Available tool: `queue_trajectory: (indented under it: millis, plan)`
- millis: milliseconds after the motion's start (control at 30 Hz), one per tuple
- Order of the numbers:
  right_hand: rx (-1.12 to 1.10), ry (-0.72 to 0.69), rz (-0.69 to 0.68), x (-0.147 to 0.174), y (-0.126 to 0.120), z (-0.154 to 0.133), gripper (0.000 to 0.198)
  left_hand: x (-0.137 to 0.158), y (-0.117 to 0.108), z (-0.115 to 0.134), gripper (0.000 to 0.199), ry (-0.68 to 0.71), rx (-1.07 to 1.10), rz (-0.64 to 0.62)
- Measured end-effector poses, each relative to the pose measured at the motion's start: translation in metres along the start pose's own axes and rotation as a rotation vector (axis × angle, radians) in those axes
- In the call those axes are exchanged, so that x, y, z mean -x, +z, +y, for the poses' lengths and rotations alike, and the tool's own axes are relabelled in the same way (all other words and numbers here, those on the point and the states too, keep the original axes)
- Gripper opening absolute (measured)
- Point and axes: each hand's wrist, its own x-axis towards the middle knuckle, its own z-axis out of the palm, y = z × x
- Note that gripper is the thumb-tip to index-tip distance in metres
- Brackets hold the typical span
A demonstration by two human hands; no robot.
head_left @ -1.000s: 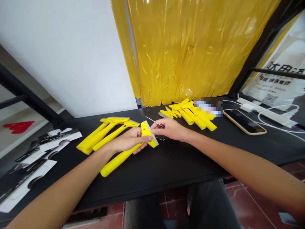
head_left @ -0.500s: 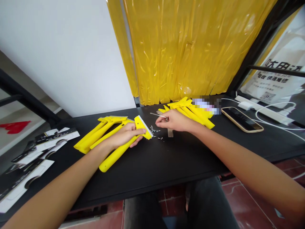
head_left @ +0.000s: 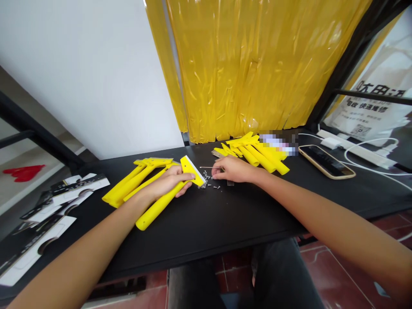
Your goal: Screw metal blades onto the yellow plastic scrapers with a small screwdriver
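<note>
My left hand [head_left: 172,180] is closed around a yellow scraper [head_left: 159,207], its wide head with a pale edge strip pointing away to the right and its handle toward me. Pinched in the fingers of my right hand [head_left: 237,168] is a thin metal rod [head_left: 207,167], its free end pointing left, close to the scraper's head. Several small screws [head_left: 215,186] lie loose on the black table between the hands. A flat metal piece [head_left: 231,183] is partly hidden under my right hand. More yellow scrapers [head_left: 120,186] lie beside my left hand.
Beyond my right hand is a pile of yellow handles and parts [head_left: 265,159]. A phone [head_left: 326,161], white cables and a power strip [head_left: 370,151] are on the right. Printed card sleeves [head_left: 61,225] lie at left. A yellow plastic curtain [head_left: 257,64] hangs behind the table [head_left: 206,231].
My right hand has come down slightly toward me, and the rod has swung level, its tip now nearer the scraper's head. My left hand has barely shifted.
</note>
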Motion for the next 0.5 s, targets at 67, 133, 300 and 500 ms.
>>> queue_trajectory:
  millis: [67,133,300,500]
  plan:
    - [-0.009,0.009,0.016,0.0,0.001,0.0,0.009,0.0,0.0,0.0,0.034,-0.004,0.008,0.004]
    - [-0.012,0.006,0.034,0.0,0.003,0.0,0.013,0.0,0.001,0.001,0.033,-0.01,0.01,0.01]
    - [-0.001,-0.012,0.067,-0.001,0.009,-0.003,0.011,-0.001,0.002,0.002,0.034,-0.009,0.014,0.011]
    - [0.037,-0.051,0.131,-0.002,0.01,-0.006,0.007,-0.002,0.001,0.0,0.035,-0.004,-0.02,0.034]
